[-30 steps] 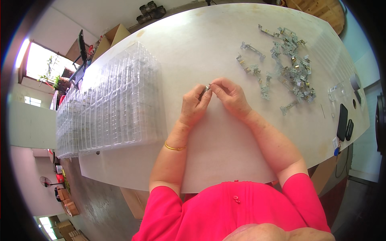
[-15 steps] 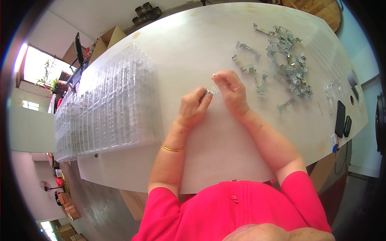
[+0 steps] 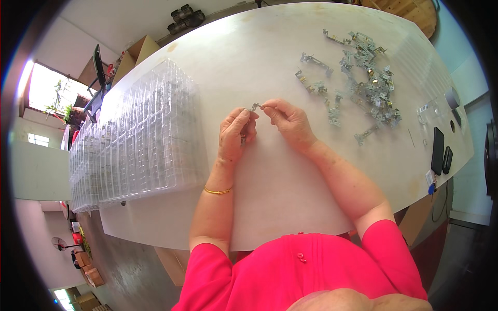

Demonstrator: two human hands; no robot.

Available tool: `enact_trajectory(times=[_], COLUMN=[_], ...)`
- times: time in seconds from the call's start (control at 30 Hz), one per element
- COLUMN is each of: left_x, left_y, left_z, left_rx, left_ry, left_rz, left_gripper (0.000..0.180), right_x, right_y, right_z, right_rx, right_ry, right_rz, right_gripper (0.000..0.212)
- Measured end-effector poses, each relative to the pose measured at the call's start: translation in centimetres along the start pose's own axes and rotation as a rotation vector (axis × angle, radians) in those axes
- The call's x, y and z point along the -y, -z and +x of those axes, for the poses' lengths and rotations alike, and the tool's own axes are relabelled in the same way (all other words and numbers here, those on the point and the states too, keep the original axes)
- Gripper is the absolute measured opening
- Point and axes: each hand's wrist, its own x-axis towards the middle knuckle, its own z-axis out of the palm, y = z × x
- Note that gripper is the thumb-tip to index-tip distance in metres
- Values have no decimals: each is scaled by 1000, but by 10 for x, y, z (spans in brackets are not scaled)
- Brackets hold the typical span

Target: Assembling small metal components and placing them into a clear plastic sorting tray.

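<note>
Above the surface (image 3: 290, 207), between its left and right edges, the left hand (image 3: 236, 132) clamps a small metal bracket (image 3: 254, 107), its end jutting out — probably so the right hand (image 3: 290, 124) can pinch it, as it seems to, though contact is tiny — with loose brackets (image 3: 374, 93) handy near the right edge.

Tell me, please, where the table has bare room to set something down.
Bare tabletop lies beyond the hands, between the clear plastic trays and the metal parts; more lies between the forearms. The trays crowd the left, the parts the right.
</note>
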Motion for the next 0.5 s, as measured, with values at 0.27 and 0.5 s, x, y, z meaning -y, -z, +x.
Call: enact_trajectory(times=[0.27, 0.5], left_x=[-2, 0], left_y=[1, -5], left_z=[-2, -5], left_rx=[23, 33], left_ry=[-52, -129], left_rz=[271, 469], left_gripper=[23, 16], right_x=[4, 9], right_y=[1, 5], right_z=[-2, -2], right_rx=[11, 152], right_ry=[-44, -214], right_rz=[-84, 168], right_gripper=[12, 24])
